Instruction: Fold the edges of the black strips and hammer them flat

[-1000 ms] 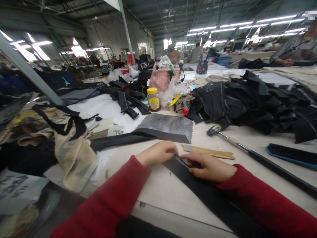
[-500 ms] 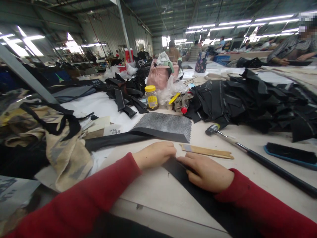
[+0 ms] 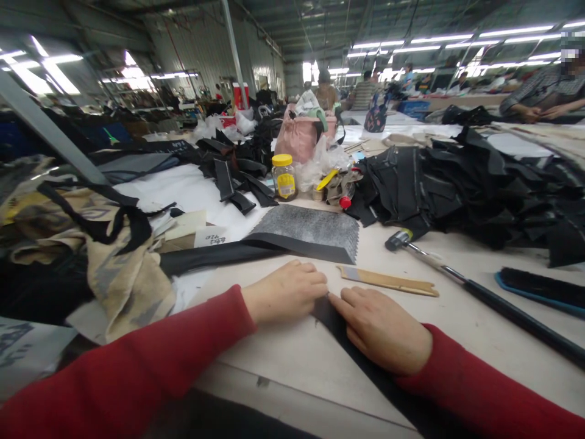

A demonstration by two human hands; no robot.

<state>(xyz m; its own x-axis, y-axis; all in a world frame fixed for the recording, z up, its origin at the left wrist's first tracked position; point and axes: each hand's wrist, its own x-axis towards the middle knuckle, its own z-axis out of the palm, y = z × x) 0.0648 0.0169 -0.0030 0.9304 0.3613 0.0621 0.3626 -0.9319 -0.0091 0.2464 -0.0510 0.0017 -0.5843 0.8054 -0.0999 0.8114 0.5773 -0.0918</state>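
Observation:
A long black strip (image 3: 329, 318) lies slantwise on the pale table (image 3: 297, 353), running from between my hands toward the near right edge. My left hand (image 3: 286, 292) rests knuckles-up at the strip's far end, fingers curled down onto it. My right hand (image 3: 381, 329) lies palm-down over the strip, fingers held together, their tips meeting the left hand's fingertips at the strip's end. Both arms wear red sleeves. The part of the strip under my right hand is hidden.
Just beyond my hands lie a thin wooden slat (image 3: 388, 281), a grey felt piece (image 3: 306, 231), a hammer (image 3: 402, 239) and a blue-backed brush (image 3: 539, 286). A yellow-lidded jar (image 3: 284, 177), a black fabric pile (image 3: 457, 183) and patterned beige cloth (image 3: 114, 268) surround them. People work at far tables.
Both hands have drawn slightly nearer along the strip. My right hand went from pinching the strip's edge to lying flatter over it, fingertips against the left hand's.

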